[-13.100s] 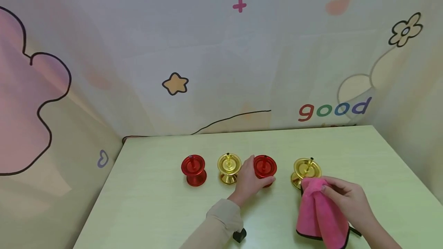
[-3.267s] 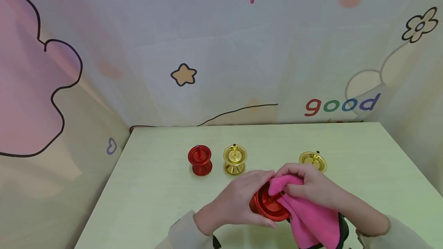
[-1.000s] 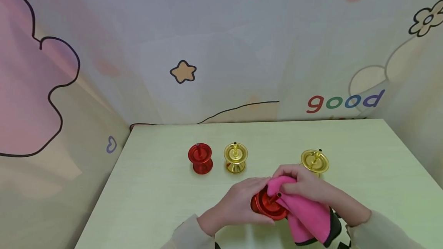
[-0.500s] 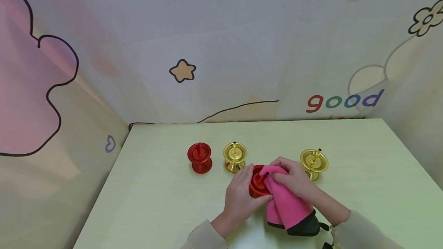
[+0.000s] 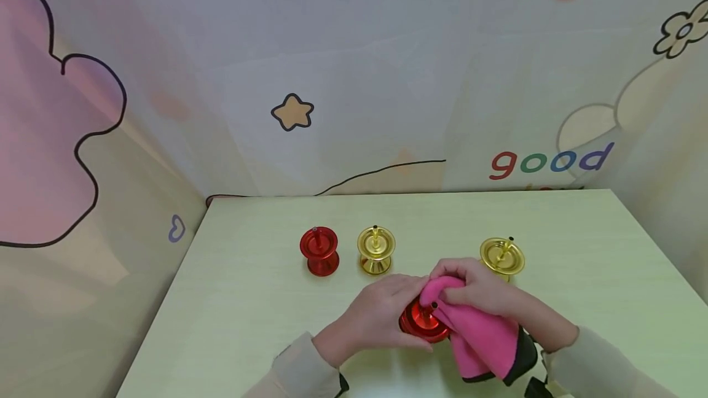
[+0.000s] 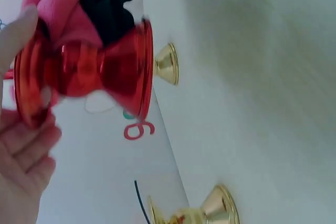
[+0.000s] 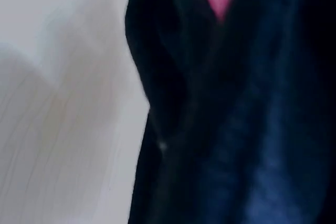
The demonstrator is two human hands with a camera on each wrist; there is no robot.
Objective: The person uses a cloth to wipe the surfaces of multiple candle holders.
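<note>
My left hand (image 5: 381,315) grips a red metal candle holder (image 5: 417,324) by its upper dish, the short spike pointing up. In the left wrist view the candle holder (image 6: 118,72) is held off the table, its flared base touching nothing. My right hand (image 5: 481,287) pinches a bunched pink cloth (image 5: 481,330) with black edging and presses it against the right side of the dish. The cloth's lower end hangs down. In the right wrist view the cloth's dark edging (image 7: 236,129) fills most of the picture and hides the fingers.
Behind the hands on the pale table (image 5: 238,324) stand another red candle holder (image 5: 321,250) and a gold one (image 5: 376,250). A second gold one (image 5: 502,257) is at the right, partly covered by the right hand. A printed curtain (image 5: 354,78) hangs behind.
Thirteen seconds ago the red candle holder stood in the row. Since half a second ago both hands have drawn it and the cloth closer and slightly right. The cloth stays on the dish.
</note>
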